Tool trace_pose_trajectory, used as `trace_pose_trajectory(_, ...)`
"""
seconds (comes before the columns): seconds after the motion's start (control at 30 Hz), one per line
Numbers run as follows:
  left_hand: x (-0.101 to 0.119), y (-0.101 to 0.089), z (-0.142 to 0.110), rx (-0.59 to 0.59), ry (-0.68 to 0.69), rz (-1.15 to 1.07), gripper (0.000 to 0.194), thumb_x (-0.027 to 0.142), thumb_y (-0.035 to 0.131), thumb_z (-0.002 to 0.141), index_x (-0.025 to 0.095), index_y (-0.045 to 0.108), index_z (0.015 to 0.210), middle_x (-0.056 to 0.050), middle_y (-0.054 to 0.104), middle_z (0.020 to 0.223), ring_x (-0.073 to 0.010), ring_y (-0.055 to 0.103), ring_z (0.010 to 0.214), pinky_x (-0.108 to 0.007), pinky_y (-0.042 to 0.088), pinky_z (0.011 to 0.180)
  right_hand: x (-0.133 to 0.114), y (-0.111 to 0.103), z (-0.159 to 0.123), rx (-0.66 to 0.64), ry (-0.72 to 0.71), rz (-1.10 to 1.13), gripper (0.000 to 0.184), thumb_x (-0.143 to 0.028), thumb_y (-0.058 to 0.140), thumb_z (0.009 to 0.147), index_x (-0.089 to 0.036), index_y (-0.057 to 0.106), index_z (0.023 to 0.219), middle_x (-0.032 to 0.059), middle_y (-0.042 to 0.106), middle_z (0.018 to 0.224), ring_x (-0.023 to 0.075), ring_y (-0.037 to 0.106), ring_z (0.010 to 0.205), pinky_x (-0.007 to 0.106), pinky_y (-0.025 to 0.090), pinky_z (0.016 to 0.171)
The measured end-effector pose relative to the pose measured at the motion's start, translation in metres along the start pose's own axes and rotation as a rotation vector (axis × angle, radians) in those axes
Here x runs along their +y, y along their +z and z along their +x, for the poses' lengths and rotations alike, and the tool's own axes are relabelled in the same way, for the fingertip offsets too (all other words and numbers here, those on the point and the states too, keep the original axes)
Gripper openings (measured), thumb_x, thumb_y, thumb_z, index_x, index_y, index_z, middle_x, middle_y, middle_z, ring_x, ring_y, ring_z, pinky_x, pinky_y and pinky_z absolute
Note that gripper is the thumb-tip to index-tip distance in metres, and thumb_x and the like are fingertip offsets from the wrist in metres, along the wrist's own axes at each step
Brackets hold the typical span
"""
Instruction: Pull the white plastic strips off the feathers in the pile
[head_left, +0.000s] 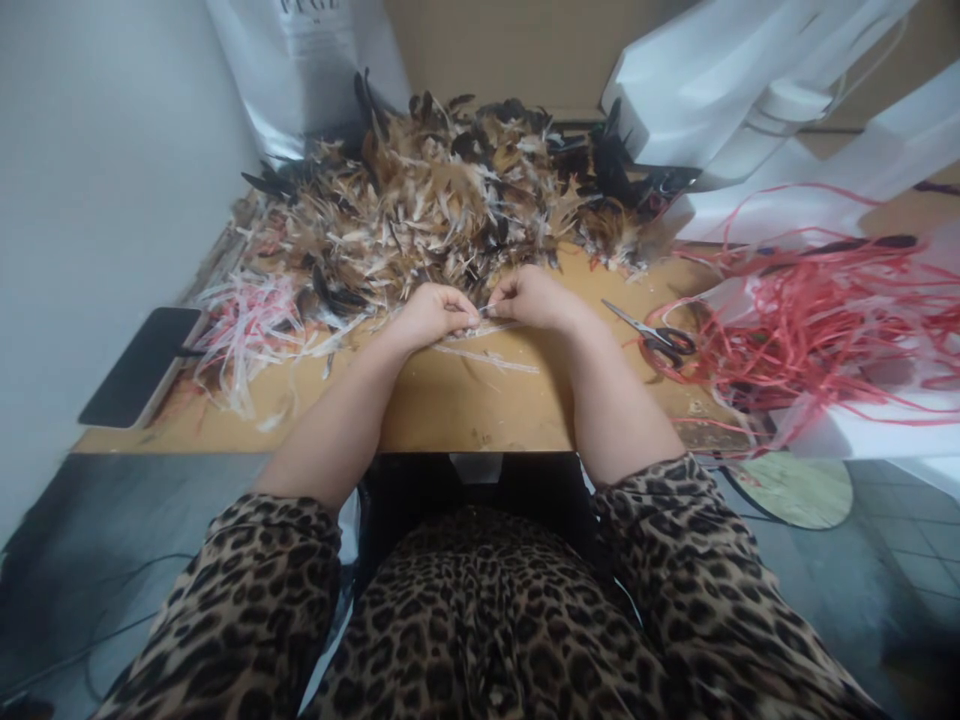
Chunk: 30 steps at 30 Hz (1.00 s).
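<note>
My left hand [439,312] and my right hand [532,298] meet fingertip to fingertip over the wooden table [480,415]. Both are closed in a pinch, with a thin whitish strand [484,311] stretched across the small gap between them. What else the fingertips cover is too small to make out. Right behind the hands lies a wide heap of brown, cream and black feathers [450,200]. Thin white strips [499,362] lie on the wood just below my fingers.
Scissors [660,340] with black handles lie to the right, beside a tangle of red and clear strips [817,320]. At left are a phone [142,365] and a pile of white and pink strips [247,330]. White bags [315,70] stand behind the feathers.
</note>
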<state>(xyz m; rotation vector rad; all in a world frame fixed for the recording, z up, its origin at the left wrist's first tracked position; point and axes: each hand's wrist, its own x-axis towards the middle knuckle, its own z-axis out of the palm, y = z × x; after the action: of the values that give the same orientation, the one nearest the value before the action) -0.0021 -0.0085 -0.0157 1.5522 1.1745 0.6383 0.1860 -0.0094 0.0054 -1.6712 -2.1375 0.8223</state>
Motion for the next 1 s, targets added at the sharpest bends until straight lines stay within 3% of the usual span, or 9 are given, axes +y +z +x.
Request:
trace_pose_trajectory(0.23, -0.007, 0.0, 0.004, 0.015, -0.058, -0.066, 0.012, 0.014, 0.077, 0.065, 0.01, 0.067, 0.072, -0.001, 0.062, 0.053, -0.0057, 0.053, 0.045, -0.017, 0.04, 0.046, -0.005, -0.003, -0.006, -0.245, -0.04, -0.01, 0.007, -0.016, 0.07, 0.069, -0.016, 0.075, 0.074, -0.0016, 0.068, 0.066, 0.0091, 0.053, 0.061, 0.022, 0.041, 0.063)
trace_pose_trajectory(0.37, -0.008, 0.0, 0.005, 0.012, -0.064, -0.118, 0.014, 0.009, 0.077, 0.062, 0.01, 0.065, 0.07, 0.0, 0.061, 0.051, -0.0055, 0.052, 0.045, -0.018, 0.041, 0.047, -0.008, -0.001, -0.007, -0.305, -0.063, 0.007, 0.005, -0.014, 0.071, 0.067, -0.017, 0.073, 0.071, -0.0026, 0.068, 0.066, 0.0086, 0.054, 0.061, 0.021, 0.041, 0.063)
trace_pose_trajectory(0.57, -0.005, 0.001, 0.003, -0.004, -0.041, -0.133, 0.014, 0.005, 0.073, 0.061, 0.011, 0.063, 0.068, 0.002, 0.057, 0.05, -0.0048, 0.049, 0.044, -0.018, 0.04, 0.048, 0.0, -0.002, -0.004, -0.195, -0.09, 0.244, 0.007, -0.017, 0.067, 0.072, -0.015, 0.073, 0.076, -0.0014, 0.067, 0.066, 0.0079, 0.052, 0.06, 0.021, 0.041, 0.061)
trace_pose_trajectory(0.7, -0.003, 0.002, 0.001, -0.011, -0.023, -0.056, 0.013, 0.006, 0.071, 0.06, 0.012, 0.063, 0.069, 0.002, 0.059, 0.053, -0.0058, 0.05, 0.047, -0.019, 0.039, 0.05, 0.001, 0.008, 0.002, -0.066, 0.022, 0.404, 0.012, -0.015, 0.061, 0.076, -0.013, 0.072, 0.08, -0.0018, 0.061, 0.059, 0.0064, 0.048, 0.052, 0.02, 0.038, 0.053)
trace_pose_trajectory(1.0, -0.009, 0.005, 0.003, -0.005, 0.152, 0.108, 0.01, 0.013, 0.068, 0.06, 0.013, 0.064, 0.069, 0.0, 0.063, 0.063, -0.0091, 0.054, 0.058, -0.022, 0.043, 0.059, 0.003, 0.023, 0.011, -0.142, 0.044, 0.357, 0.015, -0.009, 0.057, 0.07, -0.012, 0.071, 0.075, -0.0032, 0.059, 0.055, 0.0052, 0.044, 0.048, 0.02, 0.033, 0.05)
